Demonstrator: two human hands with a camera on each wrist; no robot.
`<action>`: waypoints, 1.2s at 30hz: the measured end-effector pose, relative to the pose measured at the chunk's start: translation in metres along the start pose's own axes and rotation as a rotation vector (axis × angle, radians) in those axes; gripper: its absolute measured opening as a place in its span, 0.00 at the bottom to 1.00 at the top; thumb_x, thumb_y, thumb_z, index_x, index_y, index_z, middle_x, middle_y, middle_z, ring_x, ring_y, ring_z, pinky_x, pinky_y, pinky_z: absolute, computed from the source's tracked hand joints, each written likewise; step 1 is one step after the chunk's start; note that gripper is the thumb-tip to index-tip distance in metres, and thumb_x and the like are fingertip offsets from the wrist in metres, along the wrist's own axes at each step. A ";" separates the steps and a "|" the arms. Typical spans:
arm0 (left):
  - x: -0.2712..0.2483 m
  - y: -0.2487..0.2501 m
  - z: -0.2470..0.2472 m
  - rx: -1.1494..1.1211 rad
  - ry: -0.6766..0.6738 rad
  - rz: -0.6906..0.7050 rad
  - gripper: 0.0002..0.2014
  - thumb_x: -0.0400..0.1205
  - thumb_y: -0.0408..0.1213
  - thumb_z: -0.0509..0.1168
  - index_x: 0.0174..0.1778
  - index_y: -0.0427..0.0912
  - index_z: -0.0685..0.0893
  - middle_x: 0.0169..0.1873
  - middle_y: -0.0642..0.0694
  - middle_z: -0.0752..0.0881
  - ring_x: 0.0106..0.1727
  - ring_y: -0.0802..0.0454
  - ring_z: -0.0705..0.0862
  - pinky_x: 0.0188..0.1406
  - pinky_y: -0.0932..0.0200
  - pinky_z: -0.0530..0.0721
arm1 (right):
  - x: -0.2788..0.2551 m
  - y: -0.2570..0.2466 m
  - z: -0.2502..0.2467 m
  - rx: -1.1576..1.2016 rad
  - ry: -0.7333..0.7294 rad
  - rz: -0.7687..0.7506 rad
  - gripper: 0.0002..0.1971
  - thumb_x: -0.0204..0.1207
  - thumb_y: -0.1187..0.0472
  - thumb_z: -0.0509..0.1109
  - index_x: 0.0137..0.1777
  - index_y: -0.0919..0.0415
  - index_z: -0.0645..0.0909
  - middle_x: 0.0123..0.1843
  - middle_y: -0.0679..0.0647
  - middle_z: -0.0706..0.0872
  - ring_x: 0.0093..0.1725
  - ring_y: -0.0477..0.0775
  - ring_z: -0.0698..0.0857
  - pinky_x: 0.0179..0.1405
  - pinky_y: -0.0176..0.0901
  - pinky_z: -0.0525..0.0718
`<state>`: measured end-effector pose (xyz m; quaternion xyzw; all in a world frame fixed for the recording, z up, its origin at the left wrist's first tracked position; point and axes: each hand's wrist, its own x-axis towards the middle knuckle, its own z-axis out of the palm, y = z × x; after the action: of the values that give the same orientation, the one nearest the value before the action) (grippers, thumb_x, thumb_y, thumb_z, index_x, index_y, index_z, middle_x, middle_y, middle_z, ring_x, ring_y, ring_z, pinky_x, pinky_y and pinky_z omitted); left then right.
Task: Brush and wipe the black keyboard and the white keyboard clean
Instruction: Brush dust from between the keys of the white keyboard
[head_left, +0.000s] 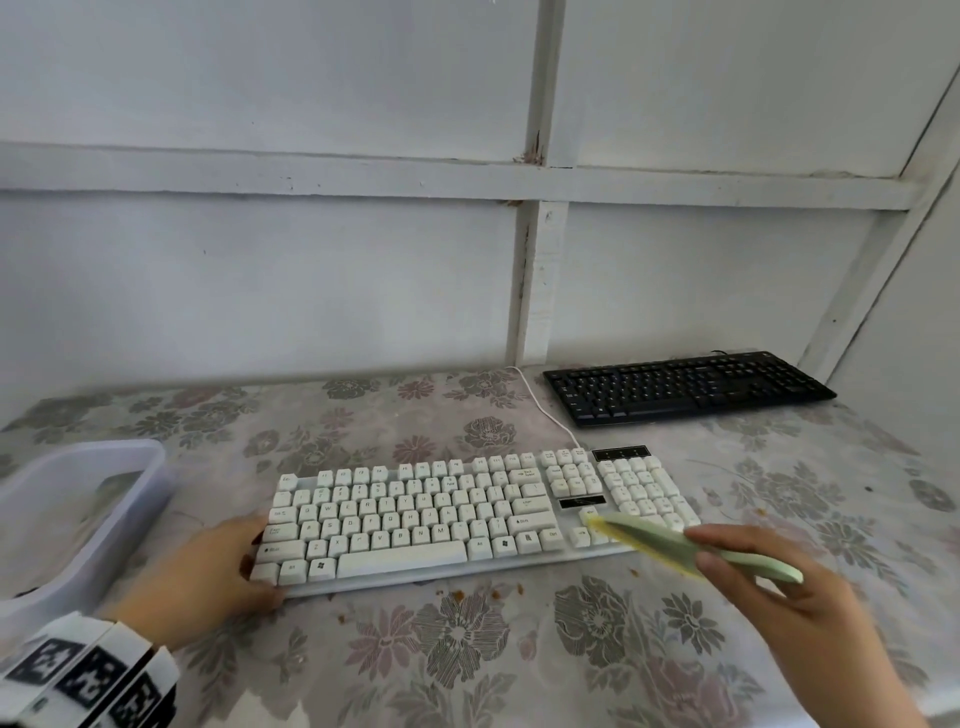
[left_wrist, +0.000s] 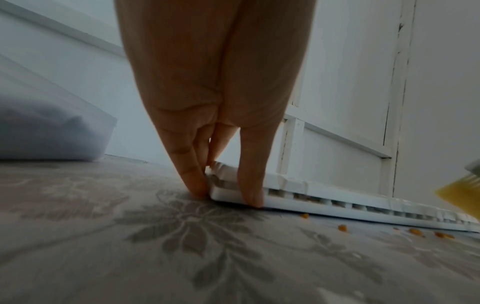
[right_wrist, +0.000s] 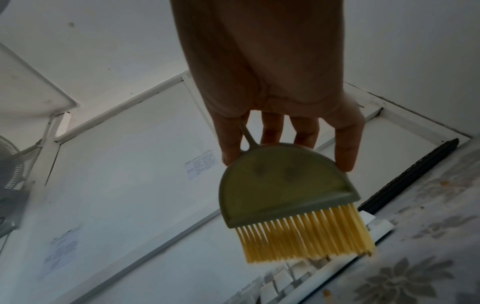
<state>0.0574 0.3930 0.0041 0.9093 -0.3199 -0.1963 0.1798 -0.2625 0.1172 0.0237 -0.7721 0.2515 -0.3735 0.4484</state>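
The white keyboard (head_left: 467, 514) lies in the middle of the flowered tablecloth. My left hand (head_left: 260, 566) braces its left front corner: in the left wrist view straight fingers (left_wrist: 193, 181) press the side while the thumb lies against the front edge. My right hand (head_left: 702, 550) grips a pale green brush (head_left: 670, 545) by its handle. The brush's yellow bristles (right_wrist: 306, 232) sit over the keys at the keyboard's lower right, near the arrow keys. The black keyboard (head_left: 685, 387) lies apart at the back right, against the wall.
A translucent plastic tub (head_left: 78, 519) stands at the left, close to my left hand. Orange crumbs (head_left: 457, 592) are scattered on the cloth in front of the white keyboard. Its white cable (head_left: 545, 410) runs back to the white panelled wall (head_left: 363, 291).
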 end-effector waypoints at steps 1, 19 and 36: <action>-0.001 0.001 0.001 0.011 0.007 -0.006 0.33 0.65 0.43 0.76 0.68 0.55 0.75 0.57 0.57 0.84 0.53 0.60 0.82 0.61 0.61 0.79 | 0.001 -0.002 -0.001 0.023 -0.008 0.017 0.16 0.67 0.70 0.74 0.39 0.43 0.89 0.41 0.41 0.89 0.43 0.37 0.85 0.38 0.21 0.79; -0.028 0.004 -0.006 -0.018 0.221 0.003 0.34 0.74 0.45 0.74 0.75 0.53 0.68 0.61 0.55 0.77 0.54 0.59 0.77 0.50 0.66 0.77 | 0.017 -0.032 -0.004 0.261 -0.206 0.202 0.42 0.29 0.23 0.77 0.47 0.41 0.86 0.40 0.54 0.90 0.37 0.56 0.91 0.29 0.53 0.89; -0.067 -0.112 -0.093 -0.024 0.323 -0.003 0.33 0.63 0.55 0.76 0.58 0.75 0.63 0.68 0.51 0.78 0.59 0.57 0.74 0.61 0.57 0.72 | 0.046 -0.125 0.161 0.172 -0.527 -0.054 0.07 0.72 0.68 0.74 0.48 0.58 0.84 0.40 0.57 0.88 0.39 0.57 0.87 0.39 0.45 0.89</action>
<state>0.1103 0.5371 0.0491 0.9273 -0.2833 -0.0517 0.2392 -0.0988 0.2238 0.0985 -0.8082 0.0729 -0.1916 0.5520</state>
